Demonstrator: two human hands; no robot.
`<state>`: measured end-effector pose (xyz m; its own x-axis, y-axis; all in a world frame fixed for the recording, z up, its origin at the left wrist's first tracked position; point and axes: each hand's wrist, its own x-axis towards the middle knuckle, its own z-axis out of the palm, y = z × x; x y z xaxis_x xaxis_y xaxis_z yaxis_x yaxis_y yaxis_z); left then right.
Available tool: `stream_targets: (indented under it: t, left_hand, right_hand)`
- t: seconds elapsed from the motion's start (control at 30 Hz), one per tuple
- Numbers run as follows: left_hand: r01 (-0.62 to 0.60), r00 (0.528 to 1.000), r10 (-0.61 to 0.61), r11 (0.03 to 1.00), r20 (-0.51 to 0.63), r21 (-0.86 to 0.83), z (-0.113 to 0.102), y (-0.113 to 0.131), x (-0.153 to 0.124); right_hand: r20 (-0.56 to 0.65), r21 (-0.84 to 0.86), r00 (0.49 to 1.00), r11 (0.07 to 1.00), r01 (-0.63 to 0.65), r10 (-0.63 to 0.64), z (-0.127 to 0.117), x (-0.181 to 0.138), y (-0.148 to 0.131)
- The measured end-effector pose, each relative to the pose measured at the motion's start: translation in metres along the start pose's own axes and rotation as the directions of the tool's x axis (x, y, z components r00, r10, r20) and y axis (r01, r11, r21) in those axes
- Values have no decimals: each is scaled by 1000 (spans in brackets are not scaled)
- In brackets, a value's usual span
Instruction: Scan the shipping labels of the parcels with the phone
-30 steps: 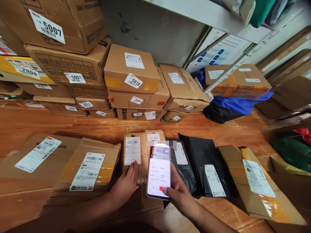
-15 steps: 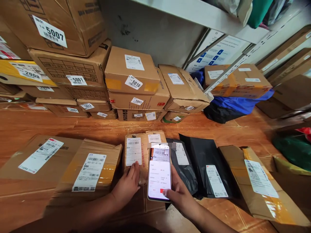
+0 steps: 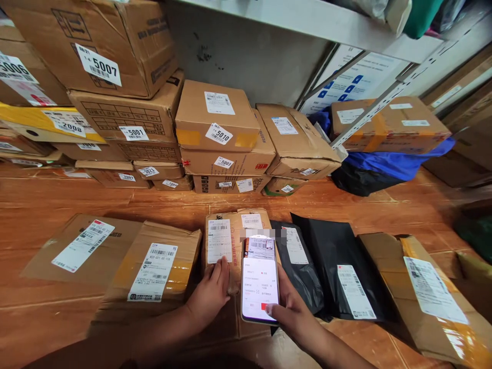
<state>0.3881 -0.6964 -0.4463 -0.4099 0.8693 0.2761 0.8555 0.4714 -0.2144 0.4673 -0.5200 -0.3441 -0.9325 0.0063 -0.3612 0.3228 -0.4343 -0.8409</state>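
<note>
My right hand (image 3: pixel 294 307) is closed around a smartphone (image 3: pixel 260 287), thumb on the lit screen by a red button. The screen shows a label picture above a white form. My left hand (image 3: pixel 209 289) rests with fingers stretched out on the lower edge of a small cardboard parcel (image 3: pixel 235 246), touching its white label (image 3: pixel 219 240). The phone covers part of this parcel. To its left lies a taped carton (image 3: pixel 184 241) with a barcode label. On its right side is a black plastic parcel (image 3: pixel 307 282).
A flat brown box (image 3: pixel 126 238) lies at the left. Another black parcel (image 3: pixel 330 236) and a taped carton (image 3: pixel 384 256) lie to the right on the wooden floor (image 3: pixel 161 202). Numbered boxes (image 3: pixel 215 110) are stacked behind, beside a metal shelf post (image 3: pixel 378 102).
The view has shifted slightly left, so everything appears a little further right. My left hand stays on the small parcel and my right hand keeps the phone over it.
</note>
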Motion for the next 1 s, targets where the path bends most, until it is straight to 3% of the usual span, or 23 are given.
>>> stream_targets:
  t: [0.4, 1.0]
  left_hand:
    - [19, 996, -22, 999, -86, -27, -4, -2, 4]
    - [17, 996, -20, 999, -87, -30, -4, -2, 4]
  right_hand:
    - [12, 31, 1000, 999, -25, 25, 0, -1, 1]
    - [14, 22, 999, 999, -37, 36, 1, -1, -1]
